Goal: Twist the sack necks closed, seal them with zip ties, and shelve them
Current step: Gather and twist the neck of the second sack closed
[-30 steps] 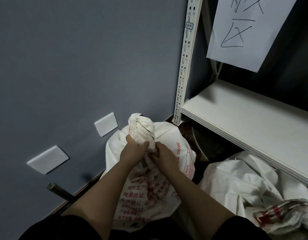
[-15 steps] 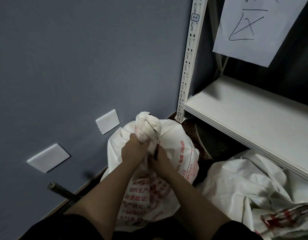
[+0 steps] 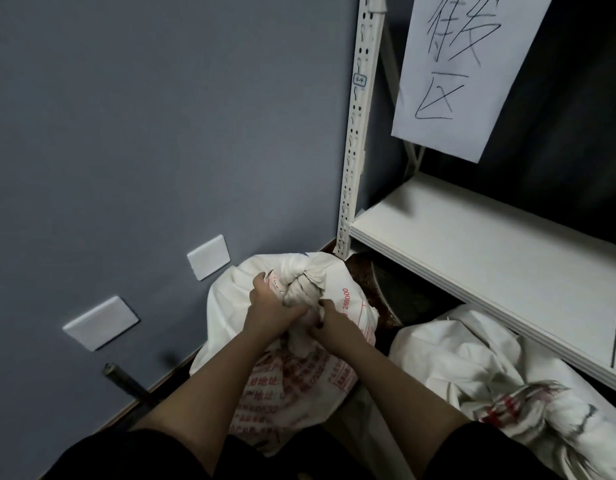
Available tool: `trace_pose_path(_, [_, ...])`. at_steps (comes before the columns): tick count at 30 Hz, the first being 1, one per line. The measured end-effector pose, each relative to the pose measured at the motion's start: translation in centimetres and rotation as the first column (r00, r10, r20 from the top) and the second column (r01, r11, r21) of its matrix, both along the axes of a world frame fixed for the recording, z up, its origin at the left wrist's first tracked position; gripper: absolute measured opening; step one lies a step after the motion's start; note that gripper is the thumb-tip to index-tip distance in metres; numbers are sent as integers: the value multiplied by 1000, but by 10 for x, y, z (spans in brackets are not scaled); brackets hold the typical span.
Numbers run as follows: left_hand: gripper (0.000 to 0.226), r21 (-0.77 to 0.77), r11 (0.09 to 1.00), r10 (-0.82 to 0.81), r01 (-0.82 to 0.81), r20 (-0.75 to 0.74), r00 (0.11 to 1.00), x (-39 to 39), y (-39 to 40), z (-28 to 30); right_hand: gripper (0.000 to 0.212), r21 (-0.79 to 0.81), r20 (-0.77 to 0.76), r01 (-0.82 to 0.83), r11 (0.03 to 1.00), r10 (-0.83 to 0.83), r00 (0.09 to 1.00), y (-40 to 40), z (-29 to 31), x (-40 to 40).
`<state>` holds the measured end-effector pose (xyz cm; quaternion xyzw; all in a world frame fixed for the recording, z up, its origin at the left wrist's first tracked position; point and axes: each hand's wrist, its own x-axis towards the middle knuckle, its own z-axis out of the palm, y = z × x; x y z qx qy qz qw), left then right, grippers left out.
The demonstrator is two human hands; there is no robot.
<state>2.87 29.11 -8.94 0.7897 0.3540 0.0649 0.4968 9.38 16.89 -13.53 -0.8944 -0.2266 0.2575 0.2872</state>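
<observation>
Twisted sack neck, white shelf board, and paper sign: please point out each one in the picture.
twisted sack neck (image 3: 301,282): head view, on the bunched knot above the hands.
white shelf board (image 3: 479,244): head view, on its bare top surface.
paper sign (image 3: 452,84): head view, on the sheet's middle.

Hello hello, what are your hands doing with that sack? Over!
Both hands, left and right, grip the twisted neck. Sack on floor, not shelved. Zip tie not visible. Shelf bare nearby.

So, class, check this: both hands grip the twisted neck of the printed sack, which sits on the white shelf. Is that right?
Not quite. The head view shows the left hand and right hand gripping the twisted neck, but the printed sack sits on the floor, below the white shelf.
</observation>
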Motion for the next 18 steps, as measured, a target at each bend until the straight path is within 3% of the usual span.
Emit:
trace_pose_path(4, [125,62,996,-69,71,-41,997,-7,-14,14,71,2,-181,58,998,-57,982,-19,6,-2])
trace_pose_path(8, [122,98,987,-123,129,-66,990,-14,-24,21,76,-41,-316,-41,998,26,948,-34,12,-6])
trace_pose_path(14, [108,154,966,-199,209,-78,977,-17,-40,43,74,-152,-182,-83,985,55,982,-50,23,-12])
trace_pose_path(18, [64,258,951,-181,171,12,983,-11,-51,62,46,-113,-69,21,993,-29,997,-62,41,-5])
